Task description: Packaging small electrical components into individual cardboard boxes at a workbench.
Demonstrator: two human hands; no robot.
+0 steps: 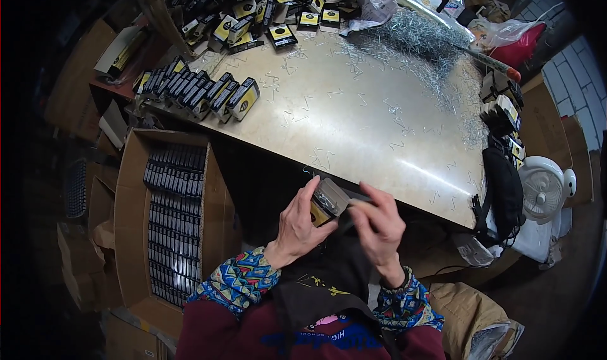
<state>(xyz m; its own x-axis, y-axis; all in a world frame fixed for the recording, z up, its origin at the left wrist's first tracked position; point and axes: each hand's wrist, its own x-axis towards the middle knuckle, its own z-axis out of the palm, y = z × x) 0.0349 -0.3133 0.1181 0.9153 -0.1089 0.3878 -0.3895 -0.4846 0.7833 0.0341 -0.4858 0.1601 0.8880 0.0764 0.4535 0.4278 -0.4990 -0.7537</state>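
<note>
My left hand (pixel 297 226) is closed around a small black-and-yellow box (pixel 318 216), held just off the table's front edge. The box's end is open, with a pale grey inner flap (pixel 334 192) raised. Thin shiny metal wire pieces (pixel 325 202) lie inside it. Beside the flap is my right hand (pixel 379 227), its fingers apart and slightly blurred. I see nothing held in it, though the fingertips nearest the box may touch the flap.
Loose bent wires lie over the metal tabletop (pixel 329 113), heaped into a pile (pixel 417 41) at the back. Boxes stand in a row (pixel 196 91) at left, with more (pixel 272 15) behind. A carton (pixel 205 202) of packed boxes stands at lower left, a white fan (pixel 541 192) at right.
</note>
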